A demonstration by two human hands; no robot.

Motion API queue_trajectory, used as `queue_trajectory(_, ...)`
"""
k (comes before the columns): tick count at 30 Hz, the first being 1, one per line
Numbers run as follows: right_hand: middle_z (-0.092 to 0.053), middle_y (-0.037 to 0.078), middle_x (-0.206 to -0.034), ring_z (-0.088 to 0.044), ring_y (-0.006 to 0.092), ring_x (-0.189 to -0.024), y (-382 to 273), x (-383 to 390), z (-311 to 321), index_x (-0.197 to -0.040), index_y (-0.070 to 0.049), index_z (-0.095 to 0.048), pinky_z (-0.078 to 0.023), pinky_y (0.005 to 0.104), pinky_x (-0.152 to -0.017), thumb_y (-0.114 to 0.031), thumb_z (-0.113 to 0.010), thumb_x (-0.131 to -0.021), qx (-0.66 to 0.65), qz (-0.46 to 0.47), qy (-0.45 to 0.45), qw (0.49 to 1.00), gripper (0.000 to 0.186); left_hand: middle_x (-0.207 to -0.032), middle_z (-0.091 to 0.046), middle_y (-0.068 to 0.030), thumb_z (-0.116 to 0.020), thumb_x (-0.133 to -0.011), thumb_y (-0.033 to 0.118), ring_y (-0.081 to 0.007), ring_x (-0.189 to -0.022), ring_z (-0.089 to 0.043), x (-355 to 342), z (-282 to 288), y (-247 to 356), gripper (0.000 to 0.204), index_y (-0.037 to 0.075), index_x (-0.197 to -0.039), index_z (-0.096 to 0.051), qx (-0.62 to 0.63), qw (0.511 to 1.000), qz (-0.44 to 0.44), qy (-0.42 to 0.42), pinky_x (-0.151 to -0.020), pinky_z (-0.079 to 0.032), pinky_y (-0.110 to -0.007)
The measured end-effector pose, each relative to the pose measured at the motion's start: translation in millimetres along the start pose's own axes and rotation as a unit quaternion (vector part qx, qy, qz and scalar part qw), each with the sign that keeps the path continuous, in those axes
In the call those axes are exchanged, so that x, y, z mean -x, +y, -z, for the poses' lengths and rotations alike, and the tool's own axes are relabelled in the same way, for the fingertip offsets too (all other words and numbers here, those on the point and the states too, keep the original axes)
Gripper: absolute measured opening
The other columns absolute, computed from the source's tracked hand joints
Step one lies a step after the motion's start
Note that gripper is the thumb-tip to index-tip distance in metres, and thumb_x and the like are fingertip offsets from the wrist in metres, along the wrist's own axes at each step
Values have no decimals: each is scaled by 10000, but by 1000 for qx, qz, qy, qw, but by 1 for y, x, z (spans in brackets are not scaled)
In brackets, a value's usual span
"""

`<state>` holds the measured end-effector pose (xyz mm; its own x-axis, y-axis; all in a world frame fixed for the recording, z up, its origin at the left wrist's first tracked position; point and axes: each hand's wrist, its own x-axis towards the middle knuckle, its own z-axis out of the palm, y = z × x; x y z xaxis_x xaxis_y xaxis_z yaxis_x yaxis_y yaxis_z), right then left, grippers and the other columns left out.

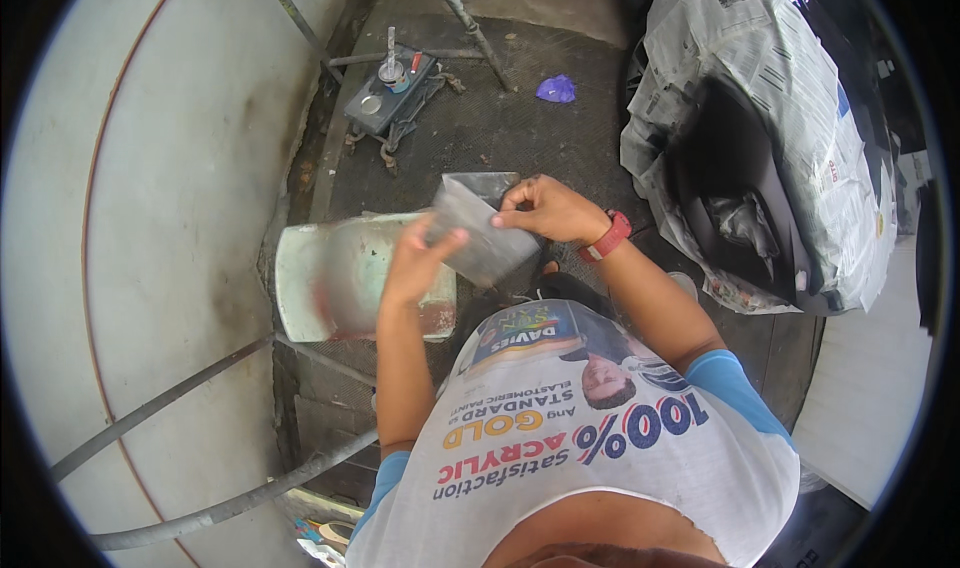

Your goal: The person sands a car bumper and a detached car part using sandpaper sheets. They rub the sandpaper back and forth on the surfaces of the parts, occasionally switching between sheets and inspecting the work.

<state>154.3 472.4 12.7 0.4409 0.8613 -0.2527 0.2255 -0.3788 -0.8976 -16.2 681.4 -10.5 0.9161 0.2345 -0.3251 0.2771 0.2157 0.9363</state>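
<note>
A thin grey sheet (480,230), folded or curled over at one corner, is held in front of my body by both hands; it looks like sandpaper. My right hand (555,211), with a red watch on the wrist, pinches its upper right part between thumb and fingers. My left hand (415,258) grips the left side, thumb on the near face; motion blurs it and its other fingertips are hidden. Under and left of that hand stands a pale green, worn plastic stool (335,276) with reddish-brown smears on its top.
A small dark stand (385,93) holds a tub with an upright tool, a red piece and a round lid. Metal pipes (470,28) cross by the wall. A purple plastic scrap (556,89) lies on the floor. At right, newspaper (790,78) surrounds a black panel (725,158).
</note>
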Motion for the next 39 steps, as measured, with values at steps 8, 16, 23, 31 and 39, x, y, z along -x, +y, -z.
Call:
queue_trajectory(8, -646, 41, -1349, -590, 118, -1218, -3, 29, 8, -1507, -62, -493, -485, 303, -1046, -73, -662, -1009, -204, 49, 187, 960, 527, -1286, -700, -59, -738, -997, 245, -210, -1244, -610, -27, 14, 2, 481, 58, -1418, -601, 2, 920, -249, 304, -1075, -458, -363)
queue_trajectory(16, -667, -92, -846, -493, -15, -660, 5, 29, -12, -1220, -18, -708, -388, 192, -592, -191, -668, -1048, -214, -48, 129, 967, 247, -968, -708, 2, -700, -1042, 315, -75, -909, -582, -63, -34, 10, 295, 30, -991, -755, -46, 989, -127, 60, -839, -465, -263)
queue_trajectory(23, -706, -56, -876, -608, 12, -751, -1, 32, 15, -1124, -62, -711, -474, 197, -613, -183, -669, -1043, -247, 26, 298, 922, 151, -870, -713, 17, -708, -1034, 287, -57, -828, -582, -44, -50, -3, 282, 29, -929, -753, -64, 994, -89, 11, -782, -468, -257)
queue_trajectory(31, -740, 51, -1050, -743, 150, -894, -23, 23, 12, -1201, -51, -645, -658, 296, -754, -71, -662, -1023, -465, 81, 344, 812, 180, -1287, -692, -99, -645, -1071, 316, -174, -1196, -634, -29, -50, -20, 412, -27, -1300, -646, 215, 974, -55, -38, -1050, -478, -349)
queue_trajectory(39, -659, 62, -1305, -629, 159, -1152, -4, 14, -45, -1281, -26, -683, -544, 352, -918, -296, -624, -1081, -466, -9, 358, 809, 342, -1379, -620, -113, -642, -1072, 277, -210, -1287, -590, -33, -65, 0, 456, -6, -1413, -533, 353, 932, -86, 23, -1119, -451, -392)
